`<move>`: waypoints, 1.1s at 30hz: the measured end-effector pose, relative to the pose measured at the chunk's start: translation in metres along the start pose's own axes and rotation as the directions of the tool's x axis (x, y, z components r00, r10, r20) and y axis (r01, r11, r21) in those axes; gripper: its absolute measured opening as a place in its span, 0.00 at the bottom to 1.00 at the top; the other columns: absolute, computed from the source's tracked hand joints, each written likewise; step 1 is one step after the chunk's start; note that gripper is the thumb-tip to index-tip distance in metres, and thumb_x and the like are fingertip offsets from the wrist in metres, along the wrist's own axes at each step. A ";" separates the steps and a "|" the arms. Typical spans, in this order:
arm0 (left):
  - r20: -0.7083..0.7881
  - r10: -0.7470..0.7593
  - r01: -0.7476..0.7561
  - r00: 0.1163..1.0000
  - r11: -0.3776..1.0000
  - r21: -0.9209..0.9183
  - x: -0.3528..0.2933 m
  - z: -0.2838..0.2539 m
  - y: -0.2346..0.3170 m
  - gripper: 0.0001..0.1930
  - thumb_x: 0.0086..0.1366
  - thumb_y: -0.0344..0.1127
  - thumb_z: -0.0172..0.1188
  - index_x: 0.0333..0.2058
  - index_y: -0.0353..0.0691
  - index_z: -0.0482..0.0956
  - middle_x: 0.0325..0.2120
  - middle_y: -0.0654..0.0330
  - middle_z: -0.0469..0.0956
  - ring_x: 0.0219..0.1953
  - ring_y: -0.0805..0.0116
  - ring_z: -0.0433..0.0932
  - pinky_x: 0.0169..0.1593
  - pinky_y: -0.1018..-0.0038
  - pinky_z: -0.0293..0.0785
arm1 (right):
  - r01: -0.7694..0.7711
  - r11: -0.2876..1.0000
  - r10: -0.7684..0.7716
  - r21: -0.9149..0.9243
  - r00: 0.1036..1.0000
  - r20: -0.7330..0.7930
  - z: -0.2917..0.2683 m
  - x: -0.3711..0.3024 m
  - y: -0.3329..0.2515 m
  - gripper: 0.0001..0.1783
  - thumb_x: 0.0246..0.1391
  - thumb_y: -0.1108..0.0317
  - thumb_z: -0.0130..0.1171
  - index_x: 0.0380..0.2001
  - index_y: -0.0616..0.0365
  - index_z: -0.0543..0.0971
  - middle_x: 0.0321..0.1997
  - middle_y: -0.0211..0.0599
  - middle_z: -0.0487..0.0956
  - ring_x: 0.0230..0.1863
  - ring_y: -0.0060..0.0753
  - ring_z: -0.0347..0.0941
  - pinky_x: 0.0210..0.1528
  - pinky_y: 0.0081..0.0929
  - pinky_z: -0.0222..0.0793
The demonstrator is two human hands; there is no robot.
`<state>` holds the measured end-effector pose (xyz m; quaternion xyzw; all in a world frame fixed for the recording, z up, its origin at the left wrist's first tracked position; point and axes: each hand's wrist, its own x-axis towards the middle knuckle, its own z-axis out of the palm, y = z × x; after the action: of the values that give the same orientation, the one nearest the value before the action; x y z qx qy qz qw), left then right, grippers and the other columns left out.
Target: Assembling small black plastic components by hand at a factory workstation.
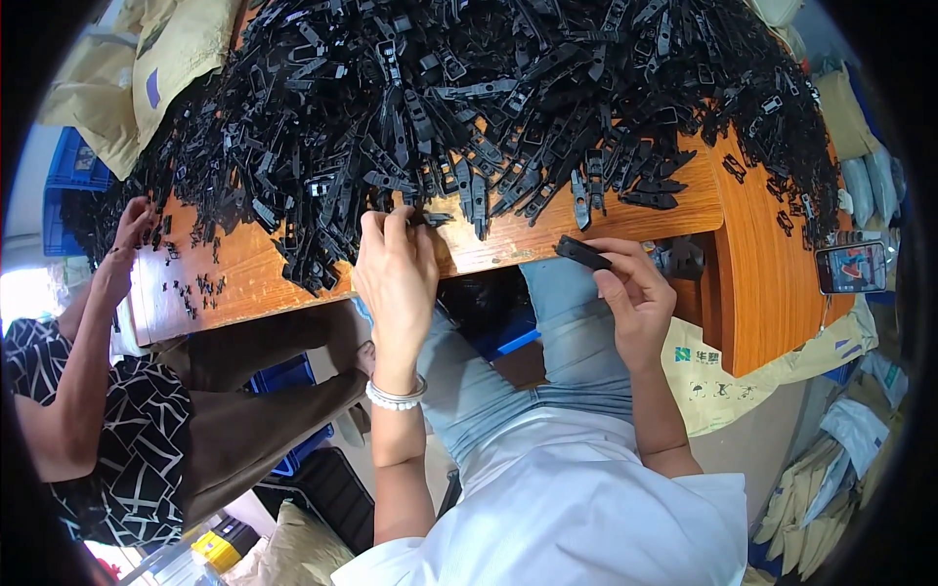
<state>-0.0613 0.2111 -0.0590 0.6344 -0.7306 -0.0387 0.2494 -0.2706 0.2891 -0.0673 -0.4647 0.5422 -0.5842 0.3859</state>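
My right hand [640, 298] pinches a black plastic part [583, 254], long and narrow, just off the table's front edge. At the near edge of a big heap of similar black plastic parts [391, 127], my left hand [396, 269] reaches in with its fingers bent down. Its fingertips touch small black pieces there, and what they grip, if anything, is hidden. Several long parts [472, 195] lie on the wood between my two hands, with another upright-looking piece [581, 200] close to my right hand.
The wooden table [674, 217] curves around in front of me. A co-worker's hand [132, 230] is at small parts on the left. A phone [850, 268] stands at the right edge. Sacks [186, 59] rest at the back left; a blue crate [83, 161] is beside them.
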 end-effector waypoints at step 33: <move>0.078 0.062 -0.011 0.995 0.848 -0.529 -0.016 -0.015 -0.010 0.08 0.51 0.24 0.59 0.29 0.34 0.69 0.28 0.57 0.70 0.26 0.70 0.70 0.29 0.77 0.67 | -0.144 0.982 0.128 0.123 0.984 0.126 0.027 0.000 0.013 0.07 0.47 0.79 0.55 0.32 0.70 0.76 0.41 0.38 0.73 0.36 0.22 0.71 0.38 0.13 0.65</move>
<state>-0.0450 0.2285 -0.0542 0.5251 -0.7144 -0.2623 0.3810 -0.2452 0.2800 -0.0805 -0.4336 0.5096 -0.5624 0.4859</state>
